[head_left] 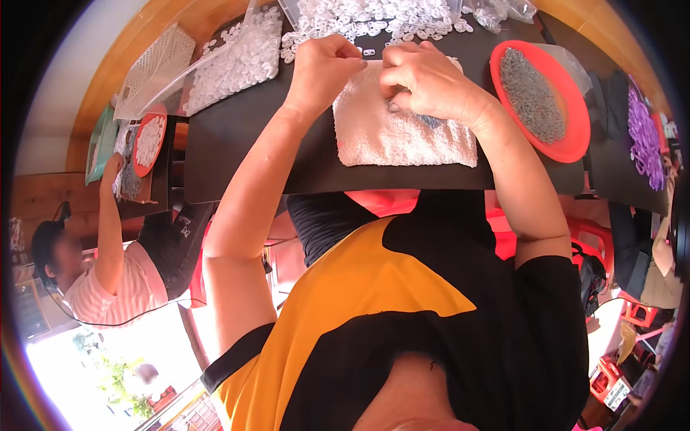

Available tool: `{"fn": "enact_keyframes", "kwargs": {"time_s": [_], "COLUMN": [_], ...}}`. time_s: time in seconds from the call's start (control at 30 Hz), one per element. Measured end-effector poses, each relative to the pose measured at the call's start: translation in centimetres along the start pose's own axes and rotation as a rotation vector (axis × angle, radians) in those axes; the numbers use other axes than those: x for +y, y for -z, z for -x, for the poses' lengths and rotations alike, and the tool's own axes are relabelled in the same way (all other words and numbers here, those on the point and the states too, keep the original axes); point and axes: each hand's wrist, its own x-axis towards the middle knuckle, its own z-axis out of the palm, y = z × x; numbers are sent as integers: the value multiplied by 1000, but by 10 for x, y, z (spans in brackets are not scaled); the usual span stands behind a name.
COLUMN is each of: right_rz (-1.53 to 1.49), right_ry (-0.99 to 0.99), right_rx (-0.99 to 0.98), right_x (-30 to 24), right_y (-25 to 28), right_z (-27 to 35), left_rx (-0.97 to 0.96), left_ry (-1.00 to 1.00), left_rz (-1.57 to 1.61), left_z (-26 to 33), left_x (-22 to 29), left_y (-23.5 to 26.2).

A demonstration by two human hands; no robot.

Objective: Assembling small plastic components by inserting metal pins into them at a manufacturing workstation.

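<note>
Nearest the camera is the person's torso in an orange-and-black shirt (402, 302), filling the 6 o'clock part of the view. Both bare forearms rise from it toward 12 o'clock, onto a dark table (251, 136).

A white towel (402, 133) lies flat on the table just above the near edge, at centre. The right hand (424, 82) rests on the towel's upper part, fingers curled and pressed down on a small grey part (429, 121) that shows at the heel of the hand; what the fingertips pinch cannot be told. The left hand (327, 68) sits at the towel's upper left corner, fingers clenched together at the tips; the item between them is too small to identify.

At 2 o'clock from the towel stands a round red tray (571, 147) filled with small grey metal parts (533, 93). Beyond the hands, at 12 o'clock, lies a heap of small white plastic pieces (374, 18). At 11 o'clock a clear bag (230, 61) holds more white pieces, with a white basket (158, 61) beside it.

At 9 o'clock another person in a pink striped shirt (115, 287) reaches up to a smaller red dish (149, 142) of white pieces. At 3 o'clock, purple pieces (645, 140) lie in a pile.
</note>
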Motion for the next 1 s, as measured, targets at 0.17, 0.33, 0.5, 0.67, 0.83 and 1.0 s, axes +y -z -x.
{"fn": "enact_keyframes", "kwargs": {"time_s": [0.17,0.33,0.5,0.67,0.83,1.0], "right_rz": [-49,-172,-272,-253,-87,-104], "right_ry": [-24,19,46,68,95,118], "right_rx": [-4,111,164,117,107,-16], "right_x": [0,11,14,5,2,-14], "right_y": [-3,2,3,5,4,13], "right_z": [-2,-2,-4,-3,1,4], "left_rx": [46,-131,-146,-239,-108,-28], "left_ry": [-267,-279,-268,-172,-292,-127], "left_rz": [-479,-852,-883,-761,-539,-107], "left_z": [-33,-51,-55,-60,-38,18], "left_x": [-14,-18,-20,-7,1,14], "left_y": [-14,-29,-28,-20,-10,4]}}
